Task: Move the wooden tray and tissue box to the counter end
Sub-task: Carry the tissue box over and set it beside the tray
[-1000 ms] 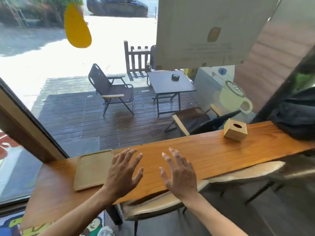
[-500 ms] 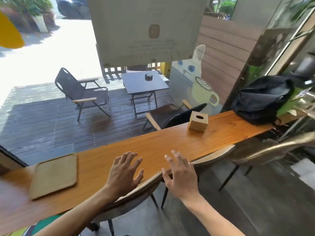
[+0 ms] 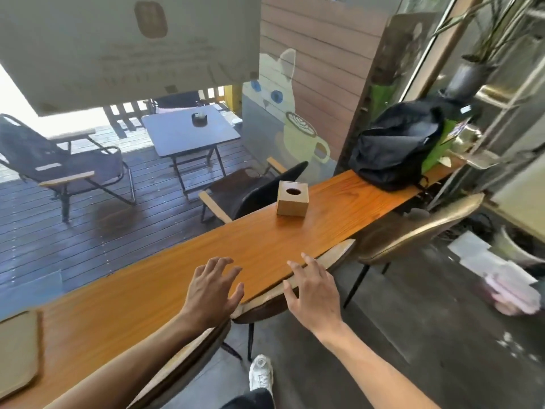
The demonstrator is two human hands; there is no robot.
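Observation:
A small wooden tissue box with a round hole on top stands on the long orange wooden counter, toward its right part. The flat wooden tray lies at the counter's left end, cut off by the frame edge. My left hand hovers over the counter's near edge with fingers spread and nothing in it. My right hand is open too, just off the edge above a chair back, well short of the tissue box.
A black backpack fills the counter's far right end beside a green bag. Tan chairs are tucked under the near edge. Behind the counter is a window onto a deck with a table and folding chairs. A shoe shows below.
The view has swung right along the counter: the tray slid to the far left edge, the tissue box came nearer the centre, and the backpack came into full view. Both hands stay open.

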